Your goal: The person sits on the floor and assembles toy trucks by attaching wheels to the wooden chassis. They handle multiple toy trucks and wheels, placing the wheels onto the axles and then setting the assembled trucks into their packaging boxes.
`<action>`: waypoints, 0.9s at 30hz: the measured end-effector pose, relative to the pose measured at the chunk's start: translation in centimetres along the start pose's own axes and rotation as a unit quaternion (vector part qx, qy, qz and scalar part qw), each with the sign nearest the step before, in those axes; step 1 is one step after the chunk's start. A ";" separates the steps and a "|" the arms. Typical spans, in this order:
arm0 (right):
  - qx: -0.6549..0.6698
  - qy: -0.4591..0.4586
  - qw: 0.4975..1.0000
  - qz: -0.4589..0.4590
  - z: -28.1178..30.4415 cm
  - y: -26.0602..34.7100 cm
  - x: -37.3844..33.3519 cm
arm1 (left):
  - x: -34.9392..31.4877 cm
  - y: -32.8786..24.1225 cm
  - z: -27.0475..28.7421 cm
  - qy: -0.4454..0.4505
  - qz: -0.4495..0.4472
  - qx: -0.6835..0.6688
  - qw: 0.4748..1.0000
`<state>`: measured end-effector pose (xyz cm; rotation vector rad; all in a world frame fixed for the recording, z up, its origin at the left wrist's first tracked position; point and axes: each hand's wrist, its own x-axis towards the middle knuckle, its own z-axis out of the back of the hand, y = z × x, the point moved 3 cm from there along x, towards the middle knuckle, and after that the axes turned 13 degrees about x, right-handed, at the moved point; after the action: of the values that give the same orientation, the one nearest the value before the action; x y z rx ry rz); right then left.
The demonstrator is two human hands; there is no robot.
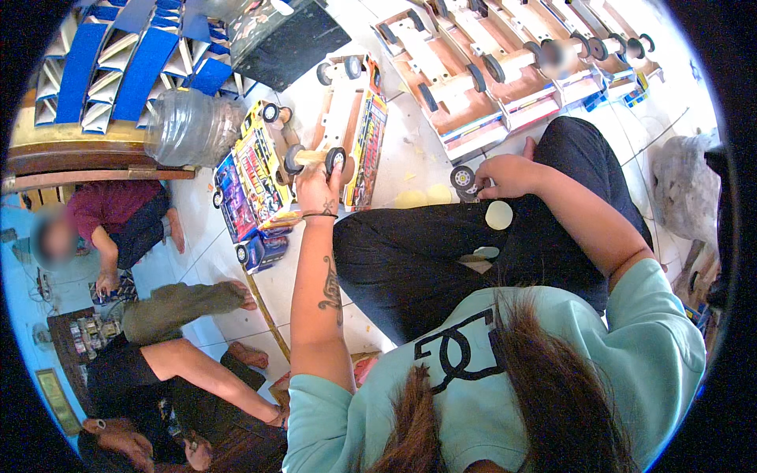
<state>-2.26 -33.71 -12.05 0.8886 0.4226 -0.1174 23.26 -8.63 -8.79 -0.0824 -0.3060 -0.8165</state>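
A toy truck [337, 110] lies overturned on the floor in front of me, its pale wooden underside and black wheels showing. My left hand [317, 189] is closed at its near wheel pair, with the fingers around the wheel [335, 160] and axle. Beside my bent leg, my right hand [509, 175] has its fingers curled down against loose black toy wheels [463, 179] with light hubs. The fingertips are partly hidden there. Left of the overturned truck, colourful toy trucks [256, 169] stand with printed sides.
Several overturned wooden truck bodies [473, 71] fill the far right. A clear plastic jar [189, 126] and stacked blue-and-white pieces [126, 63] are at far left. Two other people sit on the left, one in a maroon shirt [118, 209]. A wrapped bag [686, 185] stands right.
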 end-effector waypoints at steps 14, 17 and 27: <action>-0.021 0.060 0.992 -0.110 -0.5 -2.0 0.9 | -0.3 -0.5 0.3 0.027 0.028 0.038 0.999; -0.019 0.064 0.991 -0.114 -0.5 -2.0 1.0 | -0.3 -0.8 0.4 0.024 0.046 0.071 0.996; -0.018 0.060 0.992 -0.114 -0.6 -2.2 1.0 | -0.4 -0.9 0.5 0.040 0.067 0.060 0.995</action>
<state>-2.13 -34.53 -14.38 0.8132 0.6366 -0.2656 22.26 -8.88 -8.49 0.0421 -0.2712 -0.6643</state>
